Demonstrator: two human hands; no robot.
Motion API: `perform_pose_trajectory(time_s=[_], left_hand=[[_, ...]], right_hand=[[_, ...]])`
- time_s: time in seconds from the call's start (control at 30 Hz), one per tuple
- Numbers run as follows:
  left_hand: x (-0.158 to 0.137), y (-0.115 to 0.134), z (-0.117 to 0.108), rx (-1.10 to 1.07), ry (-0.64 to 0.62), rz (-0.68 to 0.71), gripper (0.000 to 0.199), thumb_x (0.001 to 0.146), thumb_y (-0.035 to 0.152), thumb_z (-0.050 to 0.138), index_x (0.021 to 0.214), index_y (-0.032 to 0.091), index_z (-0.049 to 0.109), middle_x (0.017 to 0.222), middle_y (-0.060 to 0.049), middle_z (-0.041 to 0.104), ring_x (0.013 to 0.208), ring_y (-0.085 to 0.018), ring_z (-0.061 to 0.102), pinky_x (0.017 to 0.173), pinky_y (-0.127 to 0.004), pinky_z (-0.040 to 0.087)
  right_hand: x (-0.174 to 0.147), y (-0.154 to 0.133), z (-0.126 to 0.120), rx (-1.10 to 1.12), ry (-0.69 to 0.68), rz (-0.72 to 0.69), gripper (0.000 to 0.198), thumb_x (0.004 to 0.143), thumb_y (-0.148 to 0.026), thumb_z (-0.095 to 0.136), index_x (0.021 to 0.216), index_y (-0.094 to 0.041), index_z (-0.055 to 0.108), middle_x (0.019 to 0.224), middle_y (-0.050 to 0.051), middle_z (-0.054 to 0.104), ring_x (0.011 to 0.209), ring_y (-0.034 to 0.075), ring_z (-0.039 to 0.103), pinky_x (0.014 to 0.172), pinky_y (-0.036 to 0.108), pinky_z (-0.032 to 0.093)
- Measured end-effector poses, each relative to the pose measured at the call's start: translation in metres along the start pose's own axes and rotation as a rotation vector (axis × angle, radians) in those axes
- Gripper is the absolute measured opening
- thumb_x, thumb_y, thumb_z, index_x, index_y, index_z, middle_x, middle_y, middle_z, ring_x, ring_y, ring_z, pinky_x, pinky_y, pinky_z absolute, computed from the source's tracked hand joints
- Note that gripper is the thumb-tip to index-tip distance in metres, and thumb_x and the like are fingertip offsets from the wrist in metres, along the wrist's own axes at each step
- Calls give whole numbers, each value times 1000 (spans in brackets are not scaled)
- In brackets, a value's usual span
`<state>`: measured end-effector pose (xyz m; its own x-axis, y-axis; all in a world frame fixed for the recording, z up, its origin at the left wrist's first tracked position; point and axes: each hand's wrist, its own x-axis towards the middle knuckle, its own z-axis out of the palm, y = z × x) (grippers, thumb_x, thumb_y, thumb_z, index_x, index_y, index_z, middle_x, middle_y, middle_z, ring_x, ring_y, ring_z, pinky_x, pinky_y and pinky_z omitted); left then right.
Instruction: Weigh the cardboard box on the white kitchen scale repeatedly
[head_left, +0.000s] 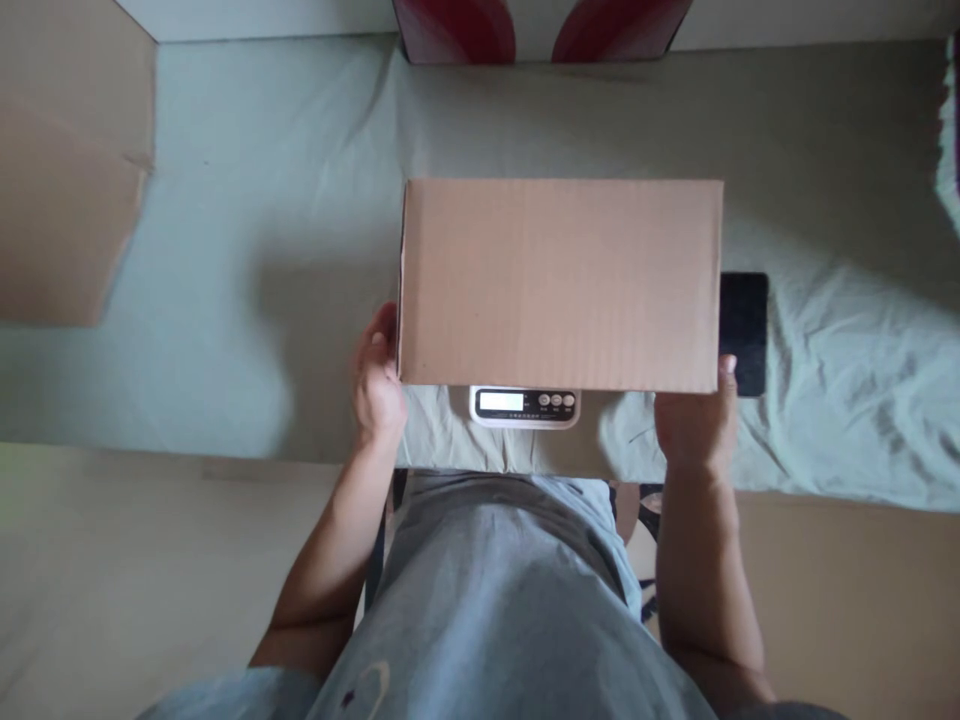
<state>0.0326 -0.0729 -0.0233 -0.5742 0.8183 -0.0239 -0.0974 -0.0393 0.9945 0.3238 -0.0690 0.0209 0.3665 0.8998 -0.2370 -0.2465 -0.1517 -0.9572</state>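
A plain closed cardboard box [559, 285] is between my two hands, above a white digital scale [525, 408]. Only the scale's front strip shows, with a lit display and several round buttons; the box hides the rest. Whether the box rests on the scale or hangs just over it, I cannot tell. My left hand [379, 380] grips the box at its left side near the front corner. At the front right corner, my right hand [697, 415] holds it, thumb along the right side and fingers hidden underneath.
A dark flat phone-like object [744, 335] lies just right of the box, partly covered by it. Larger cardboard [71, 170] stands at the far left. A red and white panel [457, 30] is at the back. Pale green cloth [217, 380] covers the table.
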Motion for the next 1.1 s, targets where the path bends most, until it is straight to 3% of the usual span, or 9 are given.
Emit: perform_pose_trajectory(time_s=[0.2,0.27,0.37,0.47,0.57,0.7,0.8,0.93,1.1], left_hand=[[-46,50,7,31,58,133,31,92,28,47,106,36,73,114,4,72,115,-20,65,104,-37,52],[-61,57,11,17,14,109,32,93,32,45,110,35,72,119,2,70,119,-21,62,101,-37,54],[-72,61,18,-13,-86,81,33,93,40,45,119,36,65,133,1,62,133,-23,52,110,-41,48],[-70,71,29,-1,-138,109,34,92,48,44,120,39,61,138,3,57,140,-23,44,117,-43,41],[-56,90,43,36,-144,164,33,90,55,42,115,43,60,140,9,53,144,-22,38,118,-42,42],[-29,108,63,124,-167,236,39,89,64,42,123,48,52,145,14,47,148,-22,33,118,-39,42],[-3,100,75,98,-222,294,43,90,67,40,127,45,50,146,12,46,147,-22,35,119,-38,40],[35,59,81,-4,-340,376,52,89,70,42,127,35,50,138,1,52,137,-22,45,112,-38,44],[58,18,82,136,-280,323,58,90,71,35,129,30,46,137,-6,50,134,-24,47,113,-43,40]], right_hand=[[-20,-12,8,10,72,-186,43,85,-52,40,105,-32,73,119,0,70,128,24,58,124,51,29],[-25,-14,11,-4,69,-212,43,83,-55,42,101,-32,74,110,1,72,118,25,62,120,52,33],[-30,-17,15,-24,23,-223,41,77,-60,51,101,-36,73,100,-1,72,107,23,65,115,50,41],[-32,-29,22,1,-16,-262,36,78,-60,51,101,-40,72,106,-4,71,115,21,63,116,46,41],[-26,-48,35,-21,-40,-331,37,84,-56,42,104,-44,71,119,-6,68,131,22,55,121,44,37],[-3,-64,55,-58,-130,-452,43,90,-52,31,111,-43,68,127,-6,64,136,23,51,122,43,35],[22,-63,63,-14,-215,-390,38,88,-54,37,104,-40,68,126,-6,63,137,23,48,120,44,36],[52,-47,67,10,-209,-319,37,80,-63,49,96,-34,65,124,-2,62,137,24,47,120,48,34],[79,-19,64,-105,-229,-267,52,77,-72,47,109,-34,63,133,1,60,136,25,48,116,47,38]])
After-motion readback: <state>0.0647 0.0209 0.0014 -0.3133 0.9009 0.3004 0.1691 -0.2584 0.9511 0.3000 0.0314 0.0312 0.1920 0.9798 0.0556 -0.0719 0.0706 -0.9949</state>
